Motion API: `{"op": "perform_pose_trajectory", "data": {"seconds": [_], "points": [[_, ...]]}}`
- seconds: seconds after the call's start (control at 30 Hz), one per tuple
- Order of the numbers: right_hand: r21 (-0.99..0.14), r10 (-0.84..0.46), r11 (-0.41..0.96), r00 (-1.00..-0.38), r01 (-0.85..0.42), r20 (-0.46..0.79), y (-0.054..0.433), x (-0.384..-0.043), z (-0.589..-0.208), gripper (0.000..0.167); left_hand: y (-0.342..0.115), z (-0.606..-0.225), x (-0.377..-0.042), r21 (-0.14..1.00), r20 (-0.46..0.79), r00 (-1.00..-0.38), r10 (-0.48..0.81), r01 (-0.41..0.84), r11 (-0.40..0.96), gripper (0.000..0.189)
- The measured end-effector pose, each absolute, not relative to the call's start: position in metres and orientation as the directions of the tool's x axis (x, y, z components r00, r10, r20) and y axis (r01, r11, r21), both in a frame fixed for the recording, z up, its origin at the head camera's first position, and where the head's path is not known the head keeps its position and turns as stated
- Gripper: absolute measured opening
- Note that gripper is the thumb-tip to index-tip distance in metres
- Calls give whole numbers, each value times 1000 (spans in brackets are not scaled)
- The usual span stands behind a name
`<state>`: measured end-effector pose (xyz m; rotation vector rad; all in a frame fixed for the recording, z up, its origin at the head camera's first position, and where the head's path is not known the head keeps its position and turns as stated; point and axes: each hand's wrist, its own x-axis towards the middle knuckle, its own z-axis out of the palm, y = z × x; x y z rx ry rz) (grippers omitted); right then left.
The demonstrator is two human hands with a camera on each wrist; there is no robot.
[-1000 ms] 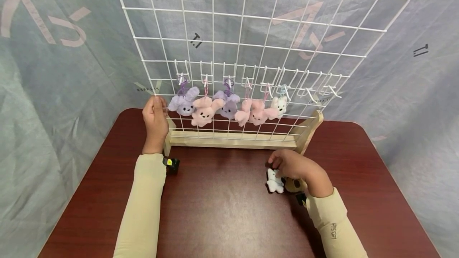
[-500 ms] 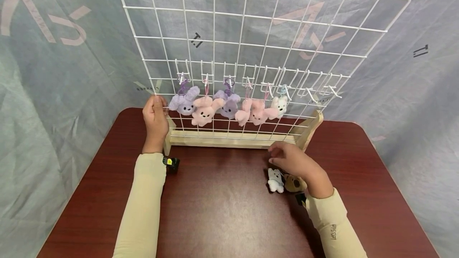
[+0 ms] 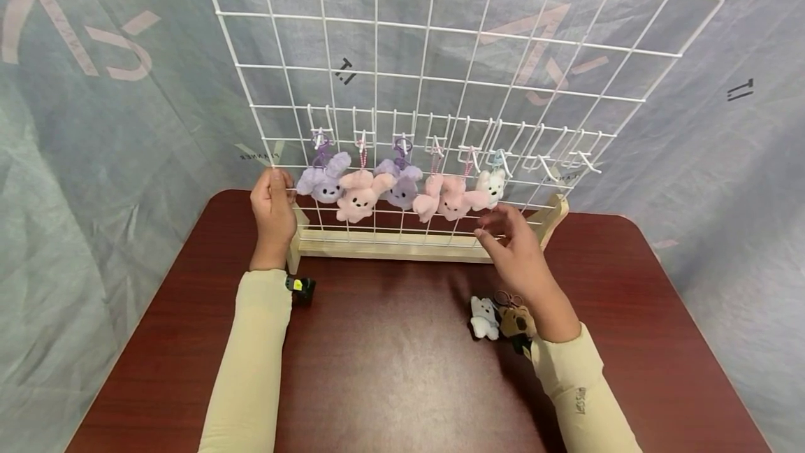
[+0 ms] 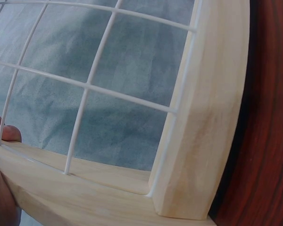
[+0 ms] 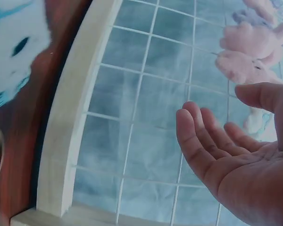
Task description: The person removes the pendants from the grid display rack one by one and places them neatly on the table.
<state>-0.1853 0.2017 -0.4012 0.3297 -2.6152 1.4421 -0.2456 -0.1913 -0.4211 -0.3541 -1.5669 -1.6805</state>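
Note:
My left hand [image 3: 272, 208] grips the left side of the white wire grid rack [image 3: 402, 77]. In the left wrist view its fingertips [image 4: 10, 133] show past the wooden frame [image 4: 198, 108]. My right hand [image 3: 518, 250] holds nothing; its fingers are loosely bent in front of the grid, just below a hanging white plush keychain [image 3: 490, 187]. Left of that one hang pink plush keychains [image 3: 361, 198] and purple plush keychains [image 3: 325, 182] on hooks. On the table, a white plush keychain [image 3: 483, 318] lies beside a brown plush keychain [image 3: 516, 321], partly hidden by the right wrist.
Two hooks [image 3: 581, 161] at the right end of the row carry no plush. The rack stands in a wooden base [image 3: 402, 247] at the back of the dark red table [image 3: 390, 369]. Grey cloth [image 3: 94, 159] hangs behind and at both sides.
My right hand has risen from the white plush on the table to just under the hanging white plush, uncovering the brown one's ring. The left hand has stayed on the rack.

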Motion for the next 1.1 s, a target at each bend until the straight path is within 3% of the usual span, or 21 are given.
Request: {"op": "perform_pose_trajectory", "data": {"seconds": [0.53, 1.1], "points": [[-923, -97, 280, -965, -263, 245, 193, -190, -398, 52, -204, -439, -259, 704, 675, -637, -373, 707, 66, 48], [-919, -23, 60, -921, -389, 388, 191, -190, -398, 33, -200, -439, -262, 725, 655, -651, -382, 684, 78, 42]]}}
